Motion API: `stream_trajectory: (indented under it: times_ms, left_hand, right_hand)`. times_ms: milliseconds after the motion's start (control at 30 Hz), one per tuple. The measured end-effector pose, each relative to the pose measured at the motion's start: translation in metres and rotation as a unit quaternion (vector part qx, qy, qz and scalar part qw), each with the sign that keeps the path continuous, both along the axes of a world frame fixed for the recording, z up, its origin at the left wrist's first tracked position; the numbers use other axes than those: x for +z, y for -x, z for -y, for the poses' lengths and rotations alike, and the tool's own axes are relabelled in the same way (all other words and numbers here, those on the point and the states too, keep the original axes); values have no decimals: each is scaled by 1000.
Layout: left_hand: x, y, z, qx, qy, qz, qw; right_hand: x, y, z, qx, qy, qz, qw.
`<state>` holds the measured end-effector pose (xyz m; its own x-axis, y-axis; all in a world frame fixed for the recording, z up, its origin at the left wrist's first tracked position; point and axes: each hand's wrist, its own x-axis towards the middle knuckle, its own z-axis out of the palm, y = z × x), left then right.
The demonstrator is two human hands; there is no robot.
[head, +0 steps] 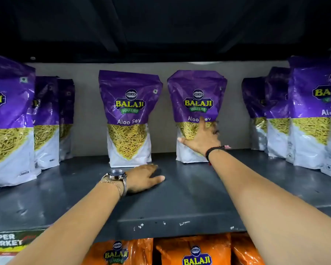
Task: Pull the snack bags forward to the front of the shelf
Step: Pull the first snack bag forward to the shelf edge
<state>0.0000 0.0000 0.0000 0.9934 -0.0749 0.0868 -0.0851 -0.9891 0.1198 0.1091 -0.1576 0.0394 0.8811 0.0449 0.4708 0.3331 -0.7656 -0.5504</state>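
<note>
Right hand (201, 137) spread around purple bag (197, 104); left hand (143, 178) flat, open on shelf (180, 203).

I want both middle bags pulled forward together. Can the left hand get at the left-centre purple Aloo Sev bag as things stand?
Probably yes. The left hand rests flat on the bare shelf just in front of that bag, with nothing between them.

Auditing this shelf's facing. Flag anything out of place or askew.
The two middle Aloo Sev bags, left one and right one, stand far back near the rear wall, while the side rows reach further forward. The right hand touches the right one. Nothing looks spilled or torn.
</note>
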Motion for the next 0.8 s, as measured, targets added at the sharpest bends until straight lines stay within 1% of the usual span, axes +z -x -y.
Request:
stream_trajectory:
  times_ms: [100, 300, 633, 800]
  left_hand:
    - [-2, -2, 0, 7, 11, -14, 1000]
    - [-6, -6, -2, 16, 17, -25, 999]
    - [-7, -2, 2, 31, 1, -29, 999]
    - [-5, 3, 6, 42, 3, -49, 998]
  right_hand:
    - [-1, -5, -7, -21, 5, -6, 1000]
    - [-6, -13, -10, -49, 2, 45, 998]
    - [-1, 0, 1, -43, 23, 60, 997]
    - [0, 16, 11, -39, 39, 61, 997]
